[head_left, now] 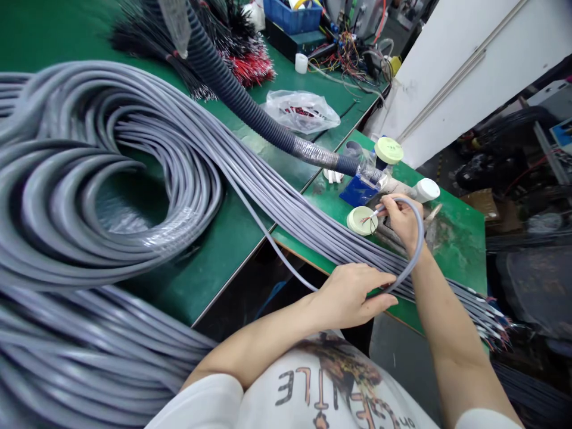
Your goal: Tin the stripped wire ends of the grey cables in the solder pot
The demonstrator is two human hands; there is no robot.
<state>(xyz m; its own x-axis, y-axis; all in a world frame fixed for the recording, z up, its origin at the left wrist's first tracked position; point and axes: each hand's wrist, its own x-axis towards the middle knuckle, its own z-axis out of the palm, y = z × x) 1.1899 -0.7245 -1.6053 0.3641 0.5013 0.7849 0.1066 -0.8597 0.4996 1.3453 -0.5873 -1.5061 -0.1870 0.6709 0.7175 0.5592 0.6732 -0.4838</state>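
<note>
A single grey cable [419, 241] bends in a loop between my two hands. My right hand [402, 219] pinches it near its stripped end, where thin coloured wires stick out over a round pale container [361, 221]. Lower down, my left hand [357, 293] is closed round the same cable, with thumb and fingertips at the bottom of the loop. Beneath the hands runs a thick bundle of grey cables [308, 223], coiled at the left and ending in loose wire tips at the right.
A ribbed dark hose [263, 122] crosses the green table [192, 304] and ends by a blue block [358, 190]. Around it stand a green-lidded jar [388, 150] and a white-lidded jar [428, 189]. Behind are a plastic bag [302, 111], black and red wires [252, 62], and a blue bin [292, 16].
</note>
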